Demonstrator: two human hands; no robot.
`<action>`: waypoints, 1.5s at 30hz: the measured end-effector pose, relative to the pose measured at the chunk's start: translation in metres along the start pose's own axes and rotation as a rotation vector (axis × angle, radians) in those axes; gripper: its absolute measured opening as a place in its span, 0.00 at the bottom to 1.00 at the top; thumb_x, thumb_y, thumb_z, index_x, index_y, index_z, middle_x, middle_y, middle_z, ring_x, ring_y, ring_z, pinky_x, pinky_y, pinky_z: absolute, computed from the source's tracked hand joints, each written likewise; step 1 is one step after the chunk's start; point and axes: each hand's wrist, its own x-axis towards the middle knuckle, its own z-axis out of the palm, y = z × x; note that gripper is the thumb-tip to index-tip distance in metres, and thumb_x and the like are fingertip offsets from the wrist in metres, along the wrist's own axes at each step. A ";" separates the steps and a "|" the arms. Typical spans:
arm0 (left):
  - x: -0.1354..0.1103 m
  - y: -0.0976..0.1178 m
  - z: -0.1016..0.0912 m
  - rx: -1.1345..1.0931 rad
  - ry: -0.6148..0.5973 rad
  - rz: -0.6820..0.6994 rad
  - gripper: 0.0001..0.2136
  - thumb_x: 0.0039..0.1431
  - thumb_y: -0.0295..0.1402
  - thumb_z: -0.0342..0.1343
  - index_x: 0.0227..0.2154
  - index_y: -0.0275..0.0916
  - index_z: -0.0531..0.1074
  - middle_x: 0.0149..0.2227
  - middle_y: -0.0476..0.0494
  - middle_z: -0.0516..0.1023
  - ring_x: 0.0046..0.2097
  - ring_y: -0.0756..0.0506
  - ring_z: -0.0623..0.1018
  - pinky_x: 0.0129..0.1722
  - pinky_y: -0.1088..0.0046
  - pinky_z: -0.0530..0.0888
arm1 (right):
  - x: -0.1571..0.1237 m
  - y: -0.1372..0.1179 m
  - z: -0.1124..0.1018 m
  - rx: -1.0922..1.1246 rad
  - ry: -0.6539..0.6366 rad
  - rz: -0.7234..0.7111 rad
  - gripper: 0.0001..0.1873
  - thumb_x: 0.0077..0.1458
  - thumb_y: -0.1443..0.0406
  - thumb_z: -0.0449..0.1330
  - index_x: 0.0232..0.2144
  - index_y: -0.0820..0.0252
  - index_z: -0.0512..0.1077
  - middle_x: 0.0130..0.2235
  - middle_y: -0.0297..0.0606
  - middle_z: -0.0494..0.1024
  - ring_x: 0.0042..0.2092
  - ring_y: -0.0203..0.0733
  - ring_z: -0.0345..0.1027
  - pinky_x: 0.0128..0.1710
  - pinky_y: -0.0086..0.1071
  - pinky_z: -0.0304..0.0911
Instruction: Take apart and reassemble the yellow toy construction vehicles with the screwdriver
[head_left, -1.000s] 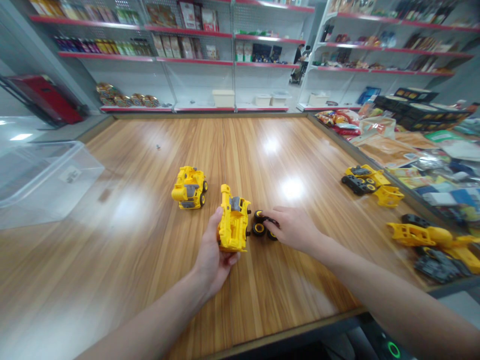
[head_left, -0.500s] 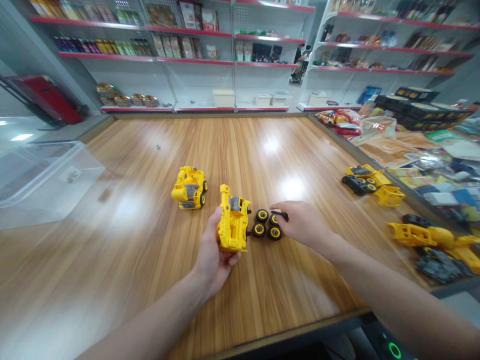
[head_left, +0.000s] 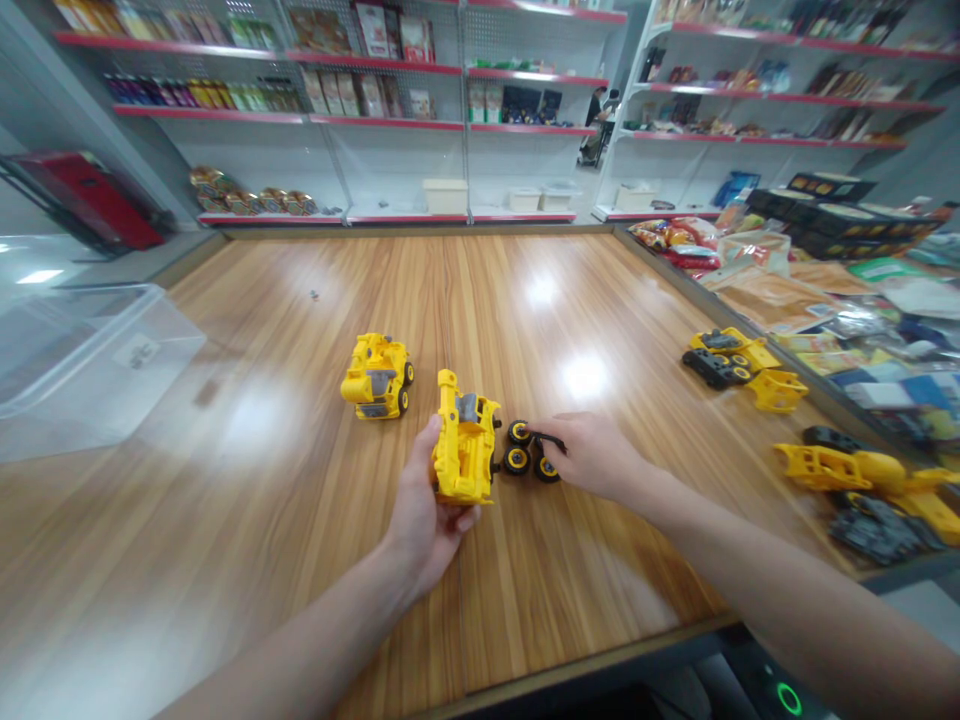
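Truck body stands gripped in my left hand, fingers closed round its lower end. Just right of it, my right hand pinches a black axle at its fingertips, above loose wheels.

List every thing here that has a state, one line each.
truck body, on end, gripped by left hand
black piece, pinched by right hand
wheels, detached, lying on table
small truck, assembled, standing on its wheels
toy parts, loose at the table's right edge
clear bin, lid state unclear
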 end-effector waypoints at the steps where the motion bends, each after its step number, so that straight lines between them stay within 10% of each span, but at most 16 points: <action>1: 0.000 0.000 0.000 0.002 -0.002 -0.003 0.20 0.53 0.52 0.58 0.37 0.40 0.73 0.28 0.50 0.73 0.21 0.53 0.70 0.12 0.82 0.57 | 0.000 0.000 0.000 0.003 -0.001 -0.008 0.18 0.58 0.69 0.53 0.48 0.54 0.76 0.40 0.38 0.82 0.39 0.42 0.75 0.39 0.32 0.64; 22: -0.009 0.004 -0.001 0.002 -0.292 -0.244 0.26 0.58 0.56 0.48 0.44 0.39 0.75 0.35 0.39 0.78 0.26 0.45 0.74 0.18 0.71 0.70 | -0.010 -0.022 -0.014 0.407 0.158 -0.082 0.21 0.65 0.59 0.48 0.21 0.59 0.63 0.22 0.31 0.64 0.25 0.33 0.58 0.26 0.29 0.52; 30: 0.001 0.003 0.001 0.017 -0.201 -0.099 0.18 0.63 0.44 0.50 0.47 0.38 0.74 0.43 0.38 0.79 0.34 0.44 0.79 0.30 0.67 0.77 | -0.007 -0.024 -0.012 0.429 0.215 -0.040 0.19 0.65 0.60 0.49 0.23 0.60 0.66 0.23 0.32 0.67 0.26 0.33 0.60 0.28 0.29 0.54; 39: 0.005 0.000 -0.005 -0.016 -0.137 -0.111 0.13 0.58 0.34 0.57 0.43 0.31 0.75 0.38 0.36 0.81 0.32 0.43 0.80 0.30 0.67 0.79 | -0.016 -0.031 -0.009 0.601 0.276 -0.096 0.12 0.63 0.67 0.51 0.47 0.61 0.69 0.40 0.42 0.76 0.41 0.41 0.70 0.41 0.36 0.65; 45: 0.009 0.003 -0.010 -0.077 -0.117 -0.144 0.14 0.59 0.38 0.54 0.44 0.35 0.73 0.35 0.38 0.81 0.27 0.45 0.80 0.25 0.73 0.76 | -0.015 -0.034 -0.014 0.581 0.466 -0.132 0.05 0.56 0.69 0.61 0.37 0.60 0.71 0.35 0.38 0.73 0.36 0.39 0.69 0.35 0.33 0.66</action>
